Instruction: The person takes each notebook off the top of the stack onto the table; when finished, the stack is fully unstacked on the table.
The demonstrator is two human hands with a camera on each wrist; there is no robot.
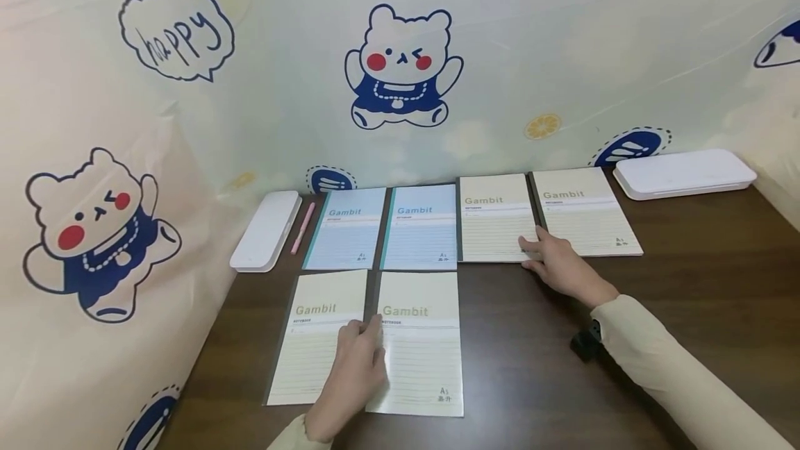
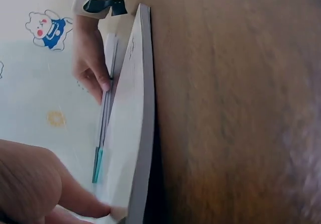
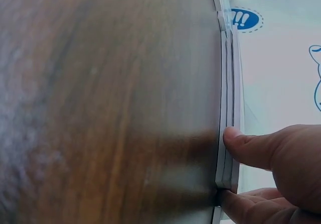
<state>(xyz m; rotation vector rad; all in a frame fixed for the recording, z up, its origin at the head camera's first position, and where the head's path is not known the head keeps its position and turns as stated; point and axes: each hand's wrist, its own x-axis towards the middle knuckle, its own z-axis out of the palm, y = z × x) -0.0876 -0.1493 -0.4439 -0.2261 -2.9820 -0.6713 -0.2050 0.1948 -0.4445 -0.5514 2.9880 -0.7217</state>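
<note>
Two cream notebooks lie side by side at the front: a left one [image 1: 306, 360] and a right one [image 1: 425, 367] with a dark spine. My left hand [image 1: 353, 367] grips the right one by its spine edge, thumb over the cover; that edge curves up slightly in the left wrist view. In the back row, my right hand [image 1: 556, 262] pinches the lower right corner of a cream notebook [image 1: 494, 228]. Its thumb [image 3: 235, 136] is on the bottom edge, with the fingers round the corner. Another cream notebook [image 1: 590, 228] lies just right of these fingers.
Two blue notebooks, one outer [image 1: 340, 238] and one inner [image 1: 421, 238], continue the back row leftward. Beside them lie a pink pen [image 1: 303, 228] and a white case [image 1: 265, 231]. Another white case [image 1: 687, 173] sits at the back right, near the patterned cloth [image 1: 281, 89].
</note>
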